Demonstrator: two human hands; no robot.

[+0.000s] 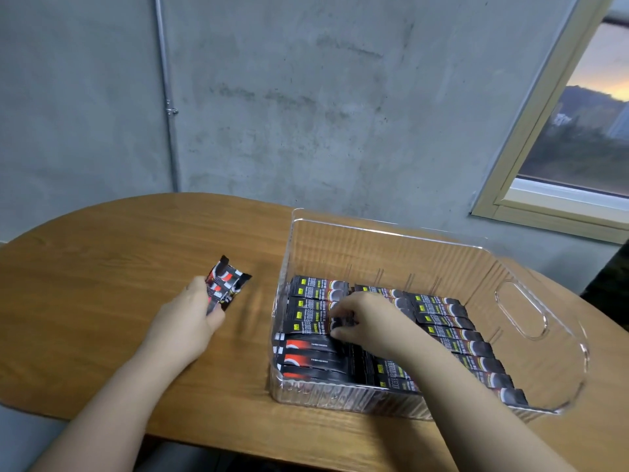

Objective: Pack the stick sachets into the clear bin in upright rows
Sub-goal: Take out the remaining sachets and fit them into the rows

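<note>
Black-and-red foil shows between the fingers (211, 311) of the left hand (190, 321), which curl round a small bundle of stick sachets (226, 284); the thumb lies along one edge of the bundle and its far ends fan out past the fingertips. That hand rests low over the wooden tabletop (102, 267), to the left of the clear bin (374, 240) and apart from its wall.

Inside the bin, the right hand (367, 321) reaches down with its fingers (340, 332) bent and pinching the end of a single sachet (342, 321) in the left block of packed sachets. Its forearm crosses the bin's near wall from the lower right.

Packed sachets (449, 332) fill most of the bin's floor in two side-by-side rows, each sachet standing on a long edge and leaning against its neighbour. Those at the near left corner show a red-and-white face (306, 352); the rest show dark faces with small yellow labels. A strip along the bin's right side, by the oval handle cutout (520, 308), holds nothing.

The bin stands on the right half of the tabletop, near the front edge. Behind it rises a grey concrete wall (306, 97), with a window (585, 131) at the upper right.
</note>
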